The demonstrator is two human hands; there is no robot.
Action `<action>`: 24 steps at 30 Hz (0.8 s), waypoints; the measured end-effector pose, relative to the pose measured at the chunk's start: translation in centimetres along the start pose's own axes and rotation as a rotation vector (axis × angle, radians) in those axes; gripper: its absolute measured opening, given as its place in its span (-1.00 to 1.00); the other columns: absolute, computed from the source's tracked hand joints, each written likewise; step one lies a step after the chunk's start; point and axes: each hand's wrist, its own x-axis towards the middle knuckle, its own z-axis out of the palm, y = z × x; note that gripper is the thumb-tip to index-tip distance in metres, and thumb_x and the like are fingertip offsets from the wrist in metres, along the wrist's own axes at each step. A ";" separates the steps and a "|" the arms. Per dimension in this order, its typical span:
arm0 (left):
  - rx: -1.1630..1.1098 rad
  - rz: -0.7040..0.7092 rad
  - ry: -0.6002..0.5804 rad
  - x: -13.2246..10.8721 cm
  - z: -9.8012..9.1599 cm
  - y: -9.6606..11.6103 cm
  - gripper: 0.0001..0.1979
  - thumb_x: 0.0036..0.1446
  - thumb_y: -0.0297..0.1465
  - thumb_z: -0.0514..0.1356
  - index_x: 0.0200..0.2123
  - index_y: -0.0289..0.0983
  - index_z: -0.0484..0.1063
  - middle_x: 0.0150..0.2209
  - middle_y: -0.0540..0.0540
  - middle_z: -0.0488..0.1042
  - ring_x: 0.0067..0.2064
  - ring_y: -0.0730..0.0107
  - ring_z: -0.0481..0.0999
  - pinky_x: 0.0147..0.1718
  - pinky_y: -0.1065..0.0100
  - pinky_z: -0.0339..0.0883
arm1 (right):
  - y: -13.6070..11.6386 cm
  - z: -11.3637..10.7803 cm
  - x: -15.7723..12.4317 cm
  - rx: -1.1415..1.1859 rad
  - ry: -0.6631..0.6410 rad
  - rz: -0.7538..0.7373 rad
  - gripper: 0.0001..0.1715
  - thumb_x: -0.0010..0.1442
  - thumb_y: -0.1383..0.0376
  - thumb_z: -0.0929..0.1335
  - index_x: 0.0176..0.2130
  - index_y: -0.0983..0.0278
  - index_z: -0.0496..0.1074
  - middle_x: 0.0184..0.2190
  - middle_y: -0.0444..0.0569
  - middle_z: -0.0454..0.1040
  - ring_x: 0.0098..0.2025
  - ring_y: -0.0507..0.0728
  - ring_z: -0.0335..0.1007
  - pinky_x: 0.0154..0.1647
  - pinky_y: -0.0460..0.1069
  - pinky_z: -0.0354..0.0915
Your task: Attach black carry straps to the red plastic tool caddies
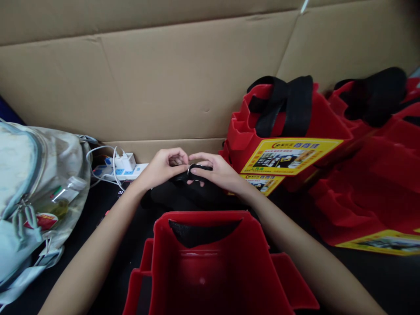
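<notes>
Both of my hands meet beyond the far wall of a red plastic tool box (206,280), which faces me with its opening up. Between them is a black webbing strap (179,176) with a metal ring (189,171) on it. My left hand (169,165) pinches the strap on the left of the ring, fingers curled. My right hand (211,168) grips it at the ring, its thumb lying over the strap. A length of black webbing also crosses the inside of the box's far wall. Exactly how the strap passes through the ring is hidden by my fingers.
More red tool boxes (236,127) with black straps and yellow labels stand at the right. A pale backpack (62,148) sits at the left, beside a white power strip (141,168) with plugs and cables. A cardboard wall (147,83) closes off the back.
</notes>
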 end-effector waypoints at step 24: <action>0.029 -0.129 -0.018 -0.1 -0.6 -0.2 -0.86 0.00 -0.37 0.17 -0.47 -0.35 0.36 -0.55 0.04 0.34 -0.51 0.59 0.29 -0.51 0.52 0.14 | 0.2 -1.1 -0.1 -0.130 0.001 -0.148 -0.82 0.11 0.24 0.29 -0.28 0.30 0.34 -0.50 -0.16 0.31 -0.55 -0.06 0.28 -0.70 -0.19 0.13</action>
